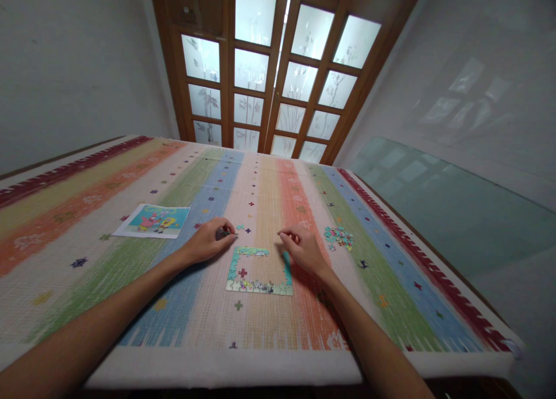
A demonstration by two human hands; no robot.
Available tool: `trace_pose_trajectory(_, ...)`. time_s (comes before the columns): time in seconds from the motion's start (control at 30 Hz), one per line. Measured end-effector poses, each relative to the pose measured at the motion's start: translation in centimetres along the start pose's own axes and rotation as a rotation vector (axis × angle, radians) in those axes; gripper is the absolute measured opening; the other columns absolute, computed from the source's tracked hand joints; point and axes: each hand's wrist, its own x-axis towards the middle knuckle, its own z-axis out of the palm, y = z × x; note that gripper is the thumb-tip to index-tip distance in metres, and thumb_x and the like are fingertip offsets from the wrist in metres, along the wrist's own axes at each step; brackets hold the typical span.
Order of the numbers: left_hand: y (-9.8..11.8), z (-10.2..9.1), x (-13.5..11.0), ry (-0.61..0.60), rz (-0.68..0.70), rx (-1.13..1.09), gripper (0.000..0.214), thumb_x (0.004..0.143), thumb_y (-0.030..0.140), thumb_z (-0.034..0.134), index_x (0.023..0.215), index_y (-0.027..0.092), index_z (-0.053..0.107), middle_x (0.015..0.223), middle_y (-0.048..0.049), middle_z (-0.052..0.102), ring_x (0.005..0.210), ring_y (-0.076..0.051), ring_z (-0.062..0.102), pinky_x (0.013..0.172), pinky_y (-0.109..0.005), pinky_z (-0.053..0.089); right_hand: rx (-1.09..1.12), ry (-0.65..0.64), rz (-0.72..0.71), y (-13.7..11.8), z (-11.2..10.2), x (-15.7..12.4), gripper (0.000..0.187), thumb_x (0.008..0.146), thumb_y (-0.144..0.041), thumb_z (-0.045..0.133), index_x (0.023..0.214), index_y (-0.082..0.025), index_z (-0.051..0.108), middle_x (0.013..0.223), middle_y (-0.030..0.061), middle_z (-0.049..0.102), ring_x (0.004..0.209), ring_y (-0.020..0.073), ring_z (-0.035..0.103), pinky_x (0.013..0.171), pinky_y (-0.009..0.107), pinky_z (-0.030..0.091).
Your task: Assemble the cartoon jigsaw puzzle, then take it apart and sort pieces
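A partly built jigsaw puzzle [259, 286] lies on the tablecloth between my hands, its border joined around an open middle where the cloth shows. My left hand [212, 241] rests past its upper left corner, fingers curled and thumb tip near the index finger; whether a piece is in them is hidden. Close to those fingertips is a loose turquoise puzzle piece [240, 227]. Over the puzzle's upper right side is my right hand [302, 248], thumb and index finger pinched together; anything between them is too small to make out.
A heap of loose puzzle pieces [339, 238] lies right of my right hand. To the left is a printed cartoon picture [153, 220]. A striped tablecloth [208, 306] covers the table. Wooden glazed doors [267, 69] stand beyond it, and a glass panel [456, 208] is at the right.
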Motion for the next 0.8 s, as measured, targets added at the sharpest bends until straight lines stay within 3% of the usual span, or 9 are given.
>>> trace_pose_trajectory(0.2, 2.4, 0.4, -0.2, -0.068, 0.014, -0.174, 0.028, 0.094, 0.043, 0.057, 0.094, 0.019, 0.07, 0.084, -0.0051, 0.073, 0.069, -0.017, 0.057, 0.064, -0.032, 0.047, 0.111, -0.133, -0.076, -2.6, 0.2, -0.7, 0.016, 0.095, -0.026, 0.06, 0.093, -0.021, 0.075, 0.085, 0.005, 0.073, 0.074, 0.0174, 0.06, 0.069, 0.03, 0.046)
trace_pose_trajectory(0.33, 4.1, 1.3, -0.6, -0.118, 0.031, -0.248, 0.029, 0.096, 0.045, 0.057, 0.095, 0.02, 0.072, 0.087, -0.0049, 0.074, 0.077, -0.018, 0.063, 0.07, -0.034, 0.05, 0.208, -0.244, -0.076, -4.3, 1.1, -1.4, 0.015, 0.095, -0.028, 0.064, 0.105, -0.022, 0.074, 0.092, 0.0045, 0.074, 0.076, 0.0162, 0.062, 0.07, 0.029, 0.048)
trace_pose_trajectory(0.47, 4.9, 1.8, -1.0, -0.148, 0.056, -0.239, 0.028, 0.098, 0.043, 0.056, 0.098, 0.021, 0.073, 0.09, -0.005, 0.075, 0.083, -0.019, 0.065, 0.077, -0.036, 0.053, 0.327, -0.265, -0.033, -4.5, 1.8, -1.6, 0.014, 0.094, -0.03, 0.065, 0.101, -0.021, 0.073, 0.089, 0.0035, 0.074, 0.074, 0.0155, 0.062, 0.067, 0.028, 0.048)
trace_pose_trajectory(0.63, 4.1, 1.5, -0.8, -0.097, 0.076, -0.132, 0.027, 0.101, 0.037, 0.051, 0.105, 0.02, 0.071, 0.097, -0.0073, 0.073, 0.085, -0.02, 0.064, 0.078, -0.038, 0.053, 0.292, -0.193, 0.007, -3.1, 1.0, -0.9, 0.017, 0.09, -0.027, 0.065, 0.099, -0.02, 0.078, 0.084, 0.005, 0.074, 0.071, 0.016, 0.06, 0.065, 0.029, 0.047)
trace_pose_trajectory(0.8, 1.1, 0.0, -0.3, -0.025, 0.173, 0.22, 0.024, 0.097, 0.026, 0.05, 0.114, 0.02, 0.067, 0.112, -0.0102, 0.069, 0.107, -0.027, 0.059, 0.098, -0.048, 0.048, 0.151, -0.188, 0.094, -1.3, 0.3, -0.3, 0.016, 0.084, -0.016, 0.065, 0.091, -0.018, 0.08, 0.08, 0.0068, 0.077, 0.066, 0.0159, 0.062, 0.063, 0.029, 0.046)
